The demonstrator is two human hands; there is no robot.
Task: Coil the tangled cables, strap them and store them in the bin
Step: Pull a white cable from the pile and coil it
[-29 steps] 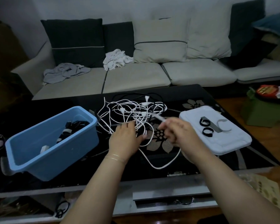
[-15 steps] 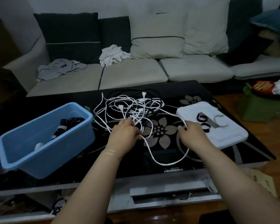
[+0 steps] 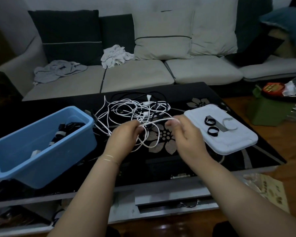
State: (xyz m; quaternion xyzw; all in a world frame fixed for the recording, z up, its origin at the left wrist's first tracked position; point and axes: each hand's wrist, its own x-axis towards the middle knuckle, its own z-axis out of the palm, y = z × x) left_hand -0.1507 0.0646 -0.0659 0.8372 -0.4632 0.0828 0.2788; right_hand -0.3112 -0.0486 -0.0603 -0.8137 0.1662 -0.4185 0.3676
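A tangle of white cables [image 3: 126,108] mixed with black cables [image 3: 158,97] lies on the black glass table [image 3: 212,93]. My left hand [image 3: 125,137] pinches a white strand near the pile. My right hand [image 3: 186,134] pinches the same strand further right, so a short length [image 3: 158,120] stretches between them above the table. The blue bin [image 3: 46,161] stands at the left and holds strapped black coils [image 3: 65,130]. Black straps [image 3: 212,128] lie curled on the white lid [image 3: 237,142] at the right.
A sofa [image 3: 135,77] with cushions and crumpled clothes [image 3: 58,71] runs behind the table. A green box [image 3: 270,110] with packets sits on the floor at the right. A drawer handle [image 3: 190,203] shows under the table's front edge.
My right hand has come back from the lid's edge toward the left hand and risen. A strand now runs raised between both hands.
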